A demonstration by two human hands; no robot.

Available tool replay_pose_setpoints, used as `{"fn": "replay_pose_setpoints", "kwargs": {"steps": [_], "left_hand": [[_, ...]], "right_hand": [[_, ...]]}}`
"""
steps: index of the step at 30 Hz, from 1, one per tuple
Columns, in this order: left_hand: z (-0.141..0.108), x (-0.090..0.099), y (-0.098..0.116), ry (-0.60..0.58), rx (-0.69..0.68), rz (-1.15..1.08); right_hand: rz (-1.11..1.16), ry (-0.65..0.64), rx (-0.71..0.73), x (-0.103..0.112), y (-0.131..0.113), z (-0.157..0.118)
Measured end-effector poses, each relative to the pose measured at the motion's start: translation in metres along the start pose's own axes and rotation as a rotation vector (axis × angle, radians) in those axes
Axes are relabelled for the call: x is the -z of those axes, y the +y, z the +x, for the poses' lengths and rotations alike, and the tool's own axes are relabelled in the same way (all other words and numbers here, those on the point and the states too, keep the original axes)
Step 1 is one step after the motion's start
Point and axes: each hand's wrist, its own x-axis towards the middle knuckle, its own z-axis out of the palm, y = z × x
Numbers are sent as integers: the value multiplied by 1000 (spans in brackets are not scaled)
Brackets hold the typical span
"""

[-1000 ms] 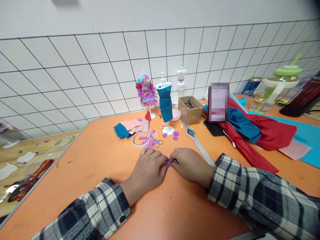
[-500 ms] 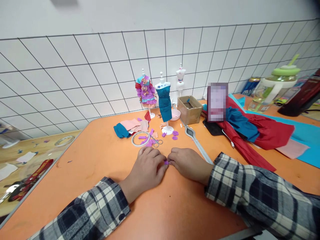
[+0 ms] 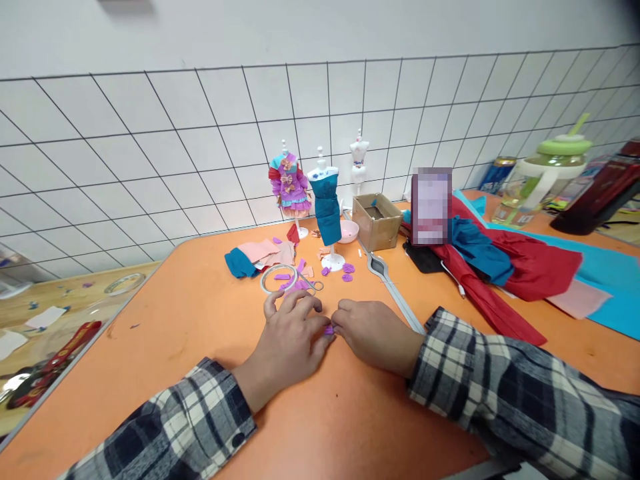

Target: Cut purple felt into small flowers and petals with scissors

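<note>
Between thumb and fingers, my left hand (image 3: pixel 293 340) pinches a small piece of purple crepe paper (image 3: pixel 329 330) just above the orange table. My right hand (image 3: pixel 377 335) pinches the same piece from the right, its fingertips closed. Most of the piece is hidden by the fingers. Just beyond my hands lie small scissors (image 3: pixel 316 287), partly covered by my left hand, and a roll of tape (image 3: pixel 265 288). Purple scraps (image 3: pixel 347 269) are scattered near the white base of a mini dress form (image 3: pixel 327 207) wrapped in teal paper.
Behind stand a dress form in a purple frilled outfit (image 3: pixel 289 187) and a bare white dress form (image 3: pixel 359 160). A cardboard box (image 3: pixel 377 230), a phone (image 3: pixel 431 207), red paper (image 3: pixel 535 260) and a jug (image 3: pixel 545 180) line the right. Folded pink paper (image 3: pixel 263 250) lies left.
The fingers of my left hand have lifted and spread slightly while its thumb and forefinger keep the purple piece. A little more of the piece shows. The camera view has shifted slightly.
</note>
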Motion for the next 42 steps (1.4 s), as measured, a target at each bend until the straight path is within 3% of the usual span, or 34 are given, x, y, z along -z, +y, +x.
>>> {"fn": "replay_pose_setpoints", "kwargs": {"steps": [14,21,26,32,37,42], "left_hand": [[-1,0,-2,-51,2,-82],[-2,-6,-10,-133,56,-177],[0,-5,-7,-100,55,-161],[-1,-1,-3,-50,-39,-47],[-4,0,-2,82,-213,152],[-6,3,1,174,-222,253]], "right_hand": [[-34,-33,25,7,-2,-1],[-16,-71,26,9,-2,0],[-36,-46,69,5,-2,0],[7,-45,-19,4,-4,-1],[44,-70,-87,7,-6,0],[59,-39,-93,5,-6,0]]}}
